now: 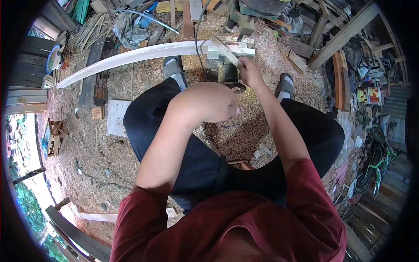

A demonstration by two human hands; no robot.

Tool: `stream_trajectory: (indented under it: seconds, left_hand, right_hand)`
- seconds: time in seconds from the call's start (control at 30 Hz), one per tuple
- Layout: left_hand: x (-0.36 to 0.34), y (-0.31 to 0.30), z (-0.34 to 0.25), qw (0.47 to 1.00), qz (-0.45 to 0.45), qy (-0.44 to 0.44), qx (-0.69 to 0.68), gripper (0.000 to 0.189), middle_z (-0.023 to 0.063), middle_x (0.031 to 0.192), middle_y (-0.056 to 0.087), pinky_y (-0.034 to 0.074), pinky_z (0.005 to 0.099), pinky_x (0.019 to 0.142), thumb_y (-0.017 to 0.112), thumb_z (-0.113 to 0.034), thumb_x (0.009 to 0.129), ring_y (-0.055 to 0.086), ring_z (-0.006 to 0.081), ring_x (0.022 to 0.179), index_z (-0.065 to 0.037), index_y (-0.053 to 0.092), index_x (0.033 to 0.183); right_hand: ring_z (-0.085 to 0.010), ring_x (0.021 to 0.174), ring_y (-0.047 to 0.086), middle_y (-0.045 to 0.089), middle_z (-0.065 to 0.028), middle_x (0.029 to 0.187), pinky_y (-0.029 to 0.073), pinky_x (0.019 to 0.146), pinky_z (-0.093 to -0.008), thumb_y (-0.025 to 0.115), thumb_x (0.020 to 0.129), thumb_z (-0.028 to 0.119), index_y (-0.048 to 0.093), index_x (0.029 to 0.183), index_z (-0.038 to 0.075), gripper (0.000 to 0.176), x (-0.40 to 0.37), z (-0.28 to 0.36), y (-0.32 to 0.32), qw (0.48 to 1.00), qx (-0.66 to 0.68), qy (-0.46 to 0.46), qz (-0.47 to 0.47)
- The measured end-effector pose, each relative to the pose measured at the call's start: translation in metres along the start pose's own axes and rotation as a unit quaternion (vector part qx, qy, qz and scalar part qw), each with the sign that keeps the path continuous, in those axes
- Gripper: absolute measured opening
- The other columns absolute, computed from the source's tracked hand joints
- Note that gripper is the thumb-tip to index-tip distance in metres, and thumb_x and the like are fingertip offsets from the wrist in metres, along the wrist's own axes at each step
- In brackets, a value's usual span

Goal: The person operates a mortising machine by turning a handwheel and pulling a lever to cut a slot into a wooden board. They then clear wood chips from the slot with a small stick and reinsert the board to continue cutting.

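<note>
My right hand (251, 74) is closed around the near end of a flat, pale wooden strip (226, 51). The strip slants up and left, overlapping the end of a long white board (144, 54) and the light wooden blocks (229, 53) beside it. Closer to my body, my left hand (214, 102) is curled into a fist, its back toward me; I cannot tell what it holds. A dark curved piece (238, 87) shows just beyond that fist. A dark cable (197, 32) runs down across the board's end.
Wood shavings (235, 135) cover the ground between my legs. Scrap wood and a plastic bag (131, 32) lie at the back left. A dark timber (91, 72) passes under the long board. At right stand a leaning beam (342, 37) and a green bicycle (375, 163).
</note>
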State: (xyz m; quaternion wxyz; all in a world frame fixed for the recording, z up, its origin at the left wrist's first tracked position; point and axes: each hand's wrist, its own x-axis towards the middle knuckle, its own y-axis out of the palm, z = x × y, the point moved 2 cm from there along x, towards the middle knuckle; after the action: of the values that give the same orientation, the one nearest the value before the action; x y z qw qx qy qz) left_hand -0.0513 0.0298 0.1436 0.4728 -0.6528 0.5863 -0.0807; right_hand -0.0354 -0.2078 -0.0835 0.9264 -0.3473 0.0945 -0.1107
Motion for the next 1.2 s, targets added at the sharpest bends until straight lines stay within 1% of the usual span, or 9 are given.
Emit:
stream_trajectory:
  seconds: [0.13,0.37,0.47,0.53,0.77,0.83,0.9,1.07,1.2]
  left_hand:
    - [-0.005,0.003,0.012,0.999,-0.017,-0.031,-0.005,0.032,0.0203,0.094,0.074,0.054,0.0510,0.082,0.061,-0.034,0.104,0.071,0.0417,0.092,-0.005,0.075,0.103]
    - [0.000,0.005,0.014,0.999,-0.022,-0.034,-0.005,0.030,0.0192,0.095,0.075,0.055,0.0502,0.082,0.062,-0.033,0.104,0.072,0.0406,0.094,-0.006,0.074,0.106]
    - [-0.001,0.001,0.010,0.999,-0.022,-0.033,-0.015,0.029,0.0194,0.095,0.074,0.055,0.0502,0.082,0.062,-0.032,0.104,0.072,0.0409,0.093,-0.005,0.074,0.106]
    - [0.000,0.001,0.008,0.999,-0.031,-0.030,-0.008,0.030,0.0195,0.093,0.074,0.054,0.0506,0.082,0.063,-0.033,0.104,0.071,0.0416,0.092,-0.005,0.073,0.105]
    - [-0.003,0.005,0.006,0.999,-0.041,-0.001,-0.014,0.031,0.0203,0.092,0.073,0.053,0.0515,0.080,0.064,-0.033,0.103,0.070,0.0425,0.091,-0.004,0.073,0.104]
    - [-0.004,0.004,0.006,1.000,-0.024,-0.007,0.005,0.031,0.0205,0.091,0.073,0.053,0.0512,0.079,0.063,-0.035,0.103,0.070,0.0422,0.090,-0.005,0.073,0.104]
    - [-0.004,0.005,0.010,1.000,-0.023,-0.013,-0.003,0.032,0.0203,0.090,0.073,0.053,0.0509,0.079,0.063,-0.035,0.104,0.071,0.0415,0.090,-0.005,0.074,0.104]
    - [-0.004,0.002,0.017,0.997,0.009,-0.067,-0.034,0.033,0.0198,0.092,0.074,0.054,0.0493,0.080,0.062,-0.037,0.105,0.072,0.0394,0.091,-0.006,0.074,0.104]
    - [0.002,0.005,0.029,0.996,-0.062,-0.064,-0.011,0.030,0.0182,0.090,0.075,0.055,0.0476,0.079,0.065,-0.034,0.104,0.073,0.0382,0.087,-0.005,0.074,0.106]
  right_hand:
    - [-0.0449,0.110,0.072,0.075,-0.0266,0.117,0.055,0.095,-0.0470,0.061,0.109,0.032,0.050,0.148,0.018,0.042,0.013,-0.009,0.032,0.999,0.016,0.000,0.028]
    - [-0.0492,0.110,0.071,0.071,-0.0282,0.126,0.055,0.094,-0.0500,0.062,0.109,0.023,0.050,0.147,0.017,0.040,0.016,-0.031,0.048,0.995,0.096,-0.018,0.016]
    - [-0.0518,0.107,0.069,0.072,-0.0307,0.118,0.054,0.090,-0.0547,0.057,0.110,0.020,0.050,0.147,0.015,0.038,-0.005,-0.052,0.040,0.994,0.047,-0.023,-0.101]
    - [-0.0538,0.104,0.068,0.071,-0.0329,0.111,0.053,0.087,-0.0586,0.053,0.110,0.020,0.051,0.146,0.012,0.037,-0.044,-0.038,0.016,0.966,0.031,0.081,-0.244]
    - [-0.0499,0.098,0.072,0.075,-0.0265,0.111,0.055,0.086,-0.0563,0.054,0.109,0.024,0.053,0.146,0.017,0.037,-0.086,-0.003,-0.002,0.986,-0.014,0.110,-0.128]
    - [-0.0465,0.100,0.074,0.077,-0.0213,0.116,0.057,0.088,-0.0524,0.057,0.108,0.027,0.055,0.145,0.020,0.038,-0.078,0.005,0.001,0.989,-0.020,0.037,-0.141]
    - [-0.0443,0.103,0.074,0.077,-0.0201,0.118,0.058,0.089,-0.0492,0.061,0.108,0.029,0.056,0.145,0.021,0.039,-0.056,0.009,0.004,0.998,0.035,0.048,-0.010]
    - [-0.0430,0.106,0.074,0.076,-0.0215,0.117,0.058,0.091,-0.0469,0.061,0.108,0.027,0.056,0.145,0.019,0.038,-0.016,-0.005,0.021,0.999,0.027,-0.014,-0.032]
    - [-0.0480,0.105,0.073,0.074,-0.0300,0.113,0.057,0.090,-0.0509,0.055,0.110,0.024,0.051,0.148,0.012,0.040,-0.057,-0.032,0.013,0.987,0.039,0.078,-0.134]
